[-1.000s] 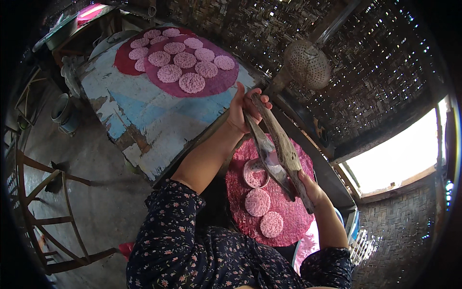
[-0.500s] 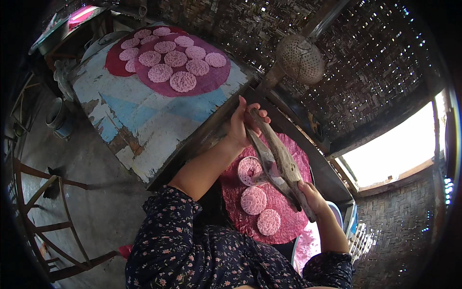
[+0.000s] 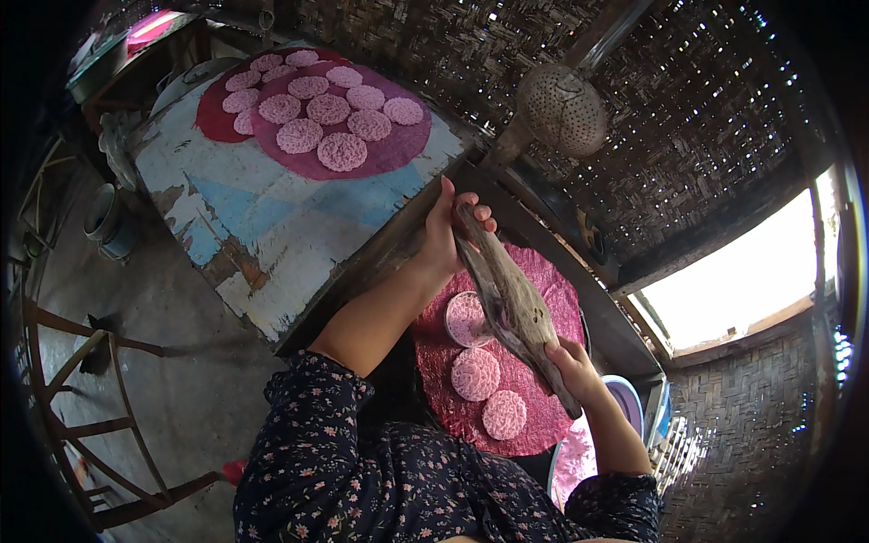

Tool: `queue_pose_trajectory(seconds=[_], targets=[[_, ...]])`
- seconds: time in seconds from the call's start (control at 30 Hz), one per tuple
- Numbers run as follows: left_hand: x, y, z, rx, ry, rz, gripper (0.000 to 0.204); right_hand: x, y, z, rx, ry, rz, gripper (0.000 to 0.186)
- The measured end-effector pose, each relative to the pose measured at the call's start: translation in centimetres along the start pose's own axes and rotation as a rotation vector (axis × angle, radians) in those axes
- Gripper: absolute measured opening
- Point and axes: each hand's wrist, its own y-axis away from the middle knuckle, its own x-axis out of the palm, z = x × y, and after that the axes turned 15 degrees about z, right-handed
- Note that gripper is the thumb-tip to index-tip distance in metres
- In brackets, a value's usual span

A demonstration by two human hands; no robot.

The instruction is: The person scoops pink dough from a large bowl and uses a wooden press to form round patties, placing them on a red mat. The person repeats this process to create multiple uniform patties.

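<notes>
My left hand point(image 3: 453, 222) grips the upper end of a long weathered wooden tool point(image 3: 516, 303) made of two bars, now pressed together. My right hand point(image 3: 575, 366) is closed on its lower end. The tool hangs over a round, crinkled deep-pink sheet point(image 3: 534, 425). Partly behind the bars, a ring mould point(image 3: 463, 317) holds pale pink, noodle-like strands. Two round patties of the same pink strands point(image 3: 475, 376) lie below the ring on the sheet. A pale tub point(image 3: 625, 403) with pink material is beside my right forearm.
A peeling painted table point(image 3: 226, 244) at upper left bears magenta mats point(image 3: 398, 149) with several pink patties point(image 3: 342, 152). A perforated metal ladle point(image 3: 561, 109) hangs by the woven wall point(image 3: 715, 109). A wooden chair frame point(image 3: 118, 425) and a bucket point(image 3: 113, 235) stand at left.
The two bars have closed together, hiding the pink bit between them, and both hands have shifted slightly left. The view has also shifted a little, so the table sits further left and higher.
</notes>
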Motion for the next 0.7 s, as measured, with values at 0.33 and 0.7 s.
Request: queue_pose_trajectory(seconds=[0.33,0.7], targets=[[7.9,-4.8,-1.2,0.032,-0.300,-0.127,0.079,-1.2,1.4,1.8,-0.262,-0.185,0.146,0.061],[9.3,-4.0,-2.1,0.291,-0.470,-0.386,0.086,-0.8,0.2,3.2,-0.267,-0.082,0.208,0.088]])
